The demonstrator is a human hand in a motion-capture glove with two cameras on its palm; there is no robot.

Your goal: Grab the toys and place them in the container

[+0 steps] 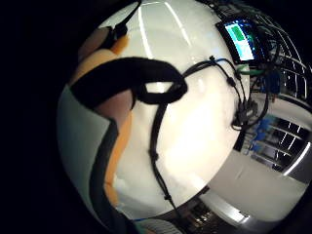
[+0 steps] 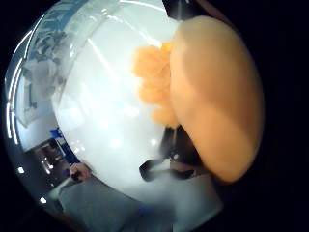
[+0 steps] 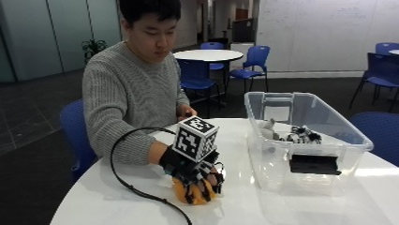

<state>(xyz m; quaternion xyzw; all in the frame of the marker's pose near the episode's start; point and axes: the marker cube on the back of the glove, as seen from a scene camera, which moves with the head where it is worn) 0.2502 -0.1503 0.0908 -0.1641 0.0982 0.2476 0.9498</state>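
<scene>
Hand: gloved right hand (image 3: 195,174) lies on top of an orange toy (image 3: 195,191), fingers (image 3: 201,186) curled down over it, gripping it against the table (image 3: 112,197).
Grip detail: the thumb-side palm view shows the toy's smooth orange body (image 2: 217,96) filling much of the picture, with a fuzzy orange part (image 2: 153,79) beside it; this fits a toy held right up to the palm. Whether it has left the tabletop cannot be told.
Reason for hold: judged to be the pick-up step, the fingers wrapping the toy from above so it can be lifted.
Other hand: bare hand (image 3: 187,112) rests beyond the gloved hand, near the person's body, and holds nothing visible.
Toy position: directly beneath the gloved hand, at the near edge of the table.
Container: clear plastic container (image 3: 349,136) stands further out to the gloved hand's side, apart from it, open at the top.
Container contents: a pale toy (image 3: 268,127) and a black-and-white striped toy (image 3: 303,135) lie inside.
Progress: judged part done; the orange toy is not yet in the container.
</scene>
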